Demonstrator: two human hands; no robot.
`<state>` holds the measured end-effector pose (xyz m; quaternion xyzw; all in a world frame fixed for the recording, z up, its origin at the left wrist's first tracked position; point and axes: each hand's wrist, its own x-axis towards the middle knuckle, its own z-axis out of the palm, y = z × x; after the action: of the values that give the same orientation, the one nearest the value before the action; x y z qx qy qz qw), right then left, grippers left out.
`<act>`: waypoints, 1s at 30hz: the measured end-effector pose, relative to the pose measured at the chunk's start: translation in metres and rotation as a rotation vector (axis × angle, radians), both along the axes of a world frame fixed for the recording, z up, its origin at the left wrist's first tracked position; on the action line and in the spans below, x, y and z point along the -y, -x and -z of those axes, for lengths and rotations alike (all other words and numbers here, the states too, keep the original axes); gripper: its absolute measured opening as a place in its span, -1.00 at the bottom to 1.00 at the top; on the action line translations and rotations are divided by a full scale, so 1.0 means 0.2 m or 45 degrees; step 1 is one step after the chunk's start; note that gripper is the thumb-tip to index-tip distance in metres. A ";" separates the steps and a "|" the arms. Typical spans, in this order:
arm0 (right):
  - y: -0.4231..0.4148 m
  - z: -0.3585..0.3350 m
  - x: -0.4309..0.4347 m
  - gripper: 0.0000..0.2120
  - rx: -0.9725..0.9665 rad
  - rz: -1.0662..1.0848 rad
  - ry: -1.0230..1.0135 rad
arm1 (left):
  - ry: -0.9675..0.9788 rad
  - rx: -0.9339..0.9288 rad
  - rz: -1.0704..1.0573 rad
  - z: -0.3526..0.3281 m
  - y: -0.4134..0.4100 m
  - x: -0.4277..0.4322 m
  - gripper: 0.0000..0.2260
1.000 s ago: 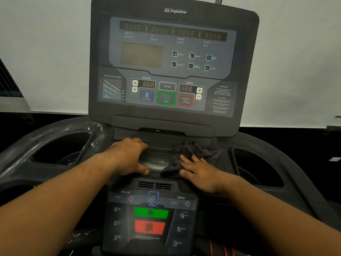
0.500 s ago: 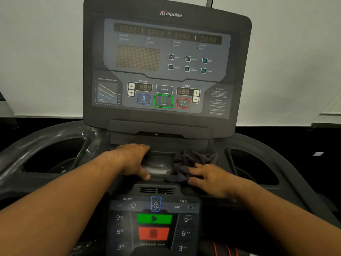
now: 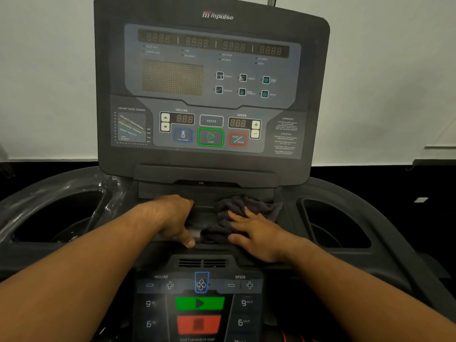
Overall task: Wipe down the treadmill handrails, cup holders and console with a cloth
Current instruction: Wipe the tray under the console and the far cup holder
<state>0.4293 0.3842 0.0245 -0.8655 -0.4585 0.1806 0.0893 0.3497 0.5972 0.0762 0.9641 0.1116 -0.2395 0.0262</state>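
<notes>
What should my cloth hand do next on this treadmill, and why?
Probably slide the right hand and the dark cloth leftward across the shallow tray under the console. The cloth covers only the tray's right part, and the bare strip beside the left hand looks unwiped. The left hand may need to lift clear.

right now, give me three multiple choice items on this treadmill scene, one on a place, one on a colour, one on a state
1. Where does the dark grey crumpled cloth lie?
A. in a cup holder
B. in the shallow tray below the upright console
C. on the lower keypad

2. What colour outlines the START button?
A. green
B. blue
C. red

3. How is the right hand placed?
A. raised off the cloth
B. gripping a handrail
C. pressed flat on the cloth, fingers spread

Answers: 1 B, the cloth sits under the console's ledge, beside the left hand. 2 A, a green border rings it. 3 C, the palm lies on the cloth.
</notes>
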 end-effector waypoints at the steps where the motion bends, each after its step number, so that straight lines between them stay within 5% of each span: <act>1: -0.01 -0.02 0.05 -0.51 0.006 0.012 -0.029 | 0.014 -0.003 -0.003 0.00 0.00 0.00 -0.13; 5: -0.08 -0.12 0.21 -0.58 0.050 0.026 0.077 | 0.045 -0.014 -0.018 0.00 0.01 0.00 -0.15; 11: -0.03 -0.08 0.15 -0.59 -0.256 -0.159 -0.098 | 0.013 -0.005 0.009 0.01 0.00 -0.01 -0.13; 21: -0.02 0.00 -0.29 -0.51 0.142 -0.311 0.117 | -0.091 0.082 0.070 0.05 -0.01 -0.04 -0.10; 30: -0.20 -0.04 0.23 -0.51 0.333 -0.021 0.154 | -0.044 0.019 0.005 0.00 0.02 -0.01 0.01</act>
<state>0.4686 0.3386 0.0333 -0.8818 -0.4615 0.0942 -0.0251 0.3465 0.5990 0.0756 0.9664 0.1135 -0.2303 0.0099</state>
